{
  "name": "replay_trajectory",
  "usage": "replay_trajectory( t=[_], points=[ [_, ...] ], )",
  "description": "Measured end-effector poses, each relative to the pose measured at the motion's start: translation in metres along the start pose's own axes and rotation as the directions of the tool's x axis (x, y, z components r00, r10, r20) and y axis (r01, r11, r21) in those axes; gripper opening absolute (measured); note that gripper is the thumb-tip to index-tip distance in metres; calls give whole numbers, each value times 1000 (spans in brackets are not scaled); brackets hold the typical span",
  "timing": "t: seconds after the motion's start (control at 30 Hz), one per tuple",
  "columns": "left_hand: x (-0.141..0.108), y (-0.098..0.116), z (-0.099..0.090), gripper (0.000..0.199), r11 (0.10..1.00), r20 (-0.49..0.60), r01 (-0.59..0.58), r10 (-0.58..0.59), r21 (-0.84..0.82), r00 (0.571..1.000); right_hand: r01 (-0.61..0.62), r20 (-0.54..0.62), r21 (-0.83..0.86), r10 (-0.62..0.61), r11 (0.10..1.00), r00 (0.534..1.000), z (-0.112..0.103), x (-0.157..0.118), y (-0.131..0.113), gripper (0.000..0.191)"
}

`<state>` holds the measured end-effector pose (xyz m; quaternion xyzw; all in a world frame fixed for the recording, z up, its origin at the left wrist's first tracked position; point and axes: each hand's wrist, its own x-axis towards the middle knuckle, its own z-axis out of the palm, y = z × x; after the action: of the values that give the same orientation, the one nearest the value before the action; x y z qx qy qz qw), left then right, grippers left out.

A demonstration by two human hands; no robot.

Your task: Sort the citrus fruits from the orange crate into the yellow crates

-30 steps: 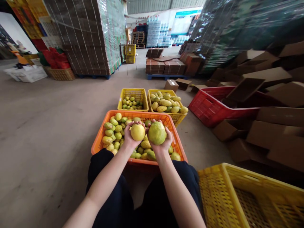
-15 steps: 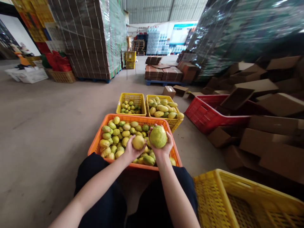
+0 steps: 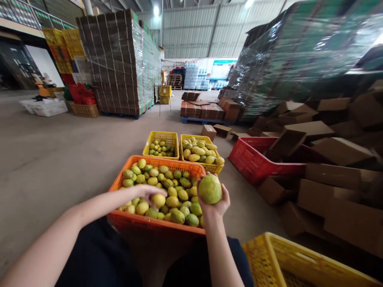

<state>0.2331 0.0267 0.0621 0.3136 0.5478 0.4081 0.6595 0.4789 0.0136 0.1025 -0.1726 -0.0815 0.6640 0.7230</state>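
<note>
My right hand [image 3: 220, 201] cups a large, round yellow-green fruit [image 3: 210, 189] from below, over the right end of an orange crate [image 3: 128, 162]. The fruit's exact kind is not clear. Further left, slightly blurred, my left hand [image 3: 149, 194] is low over the crate with its fingers around a smaller, round yellow fruit [image 3: 158, 200]. Many oval green and yellow fruits [image 3: 172, 201] fill the orange crate in front of my knees.
Behind it stand two yellow crates, one with small green fruits [image 3: 161, 147], the other heaped with longer yellow ones [image 3: 198, 150]. At right are a red crate [image 3: 248, 159], loose cardboard boxes [image 3: 326, 195] and a near yellow crate [image 3: 267, 243]. Wrapped pallet stacks [image 3: 110, 63] rise behind.
My left hand has moved left and down toward the crate's fruits with the small yellow fruit. My right hand, still holding the large fruit, appears slightly right and lower. The view has tilted up.
</note>
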Motion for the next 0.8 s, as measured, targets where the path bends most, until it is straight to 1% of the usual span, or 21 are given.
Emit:
replay_trajectory(
  t=[0.03,0.1,0.13,0.17,0.2,0.23,0.27,0.3,0.37,0.47,0.5,0.57,0.6,0.67,0.73,0.8],
  points=[
    [12,30,1,37,1000,-52,21,-21,11,998,-2,-12,3,2,1000,1000,0,-1,-1,33],
    [35,88,3,44,999,-137,-51,49,-7,989,-10,-45,16,10,1000,999,1,-2,-1,31],
    [44,111,2,46,996,-186,-94,91,-8,978,-16,-59,20,17,1000,998,1,-3,-1,30],
    [51,128,0,46,993,-227,-119,115,-3,967,-25,-68,20,26,999,997,1,-3,-1,29],
    [54,138,-2,41,991,-252,-137,134,8,958,-34,-73,18,35,999,997,1,-3,0,28],
    [53,140,-6,35,989,-265,-144,146,25,953,-42,-72,16,43,999,996,1,-3,0,27],
    [50,135,-10,28,989,-265,-141,148,46,953,-50,-69,16,51,999,996,0,-2,0,27],
    [43,124,-15,21,989,-252,-130,143,69,957,-59,-62,15,60,998,996,-2,-2,1,26],
    [26,91,-26,12,989,-211,-88,112,123,971,-77,-37,3,77,997,996,-5,-2,2,27],
    [0,35,-44,12,977,-148,-27,60,210,987,-115,-13,-22,115,993,993,-10,-5,5,31],
    [-6,19,-50,12,958,-109,6,27,287,994,-132,-23,-23,132,991,991,-11,-7,7,33],
    [-11,-7,-61,14,927,-91,58,-26,370,995,-170,-61,-19,168,985,984,-12,-11,9,35],
    [-12,-16,-65,16,920,-91,64,-31,387,995,-188,-82,-19,186,982,979,-12,-13,10,36],
    [-9,-27,-71,18,917,-88,57,-24,394,996,-220,-126,-22,216,975,968,-11,-16,11,36],
    [-5,-30,-74,18,919,-72,19,10,394,997,-252,-183,-25,244,967,952,-13,-17,13,34],
    [-1,-30,-76,18,918,-61,-36,65,395,996,-288,-240,-37,272,957,932,-17,-18,14,31]
  ],
)
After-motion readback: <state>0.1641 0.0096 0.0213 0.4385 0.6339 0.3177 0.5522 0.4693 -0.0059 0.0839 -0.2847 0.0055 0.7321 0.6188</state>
